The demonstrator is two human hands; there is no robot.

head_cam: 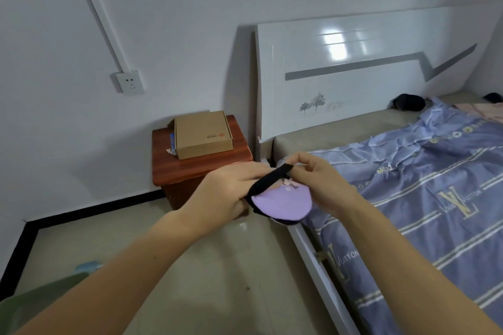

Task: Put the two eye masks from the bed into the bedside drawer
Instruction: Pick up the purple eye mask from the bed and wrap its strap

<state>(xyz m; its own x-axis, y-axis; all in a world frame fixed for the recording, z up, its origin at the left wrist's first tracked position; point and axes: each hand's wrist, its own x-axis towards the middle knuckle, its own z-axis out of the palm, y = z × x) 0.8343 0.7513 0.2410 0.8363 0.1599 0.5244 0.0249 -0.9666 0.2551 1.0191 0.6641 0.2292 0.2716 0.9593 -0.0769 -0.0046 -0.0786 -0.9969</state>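
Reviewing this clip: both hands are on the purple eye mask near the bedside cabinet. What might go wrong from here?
1. Both the left hand and right hand are busy with the purple eye mask, so no hand is free to open a drawer on the cabinet.
2. Its black strap is looped over a finger and may snag on release.
3. A dark item, possibly the second mask, lies far off by the headboard and could be forgotten.
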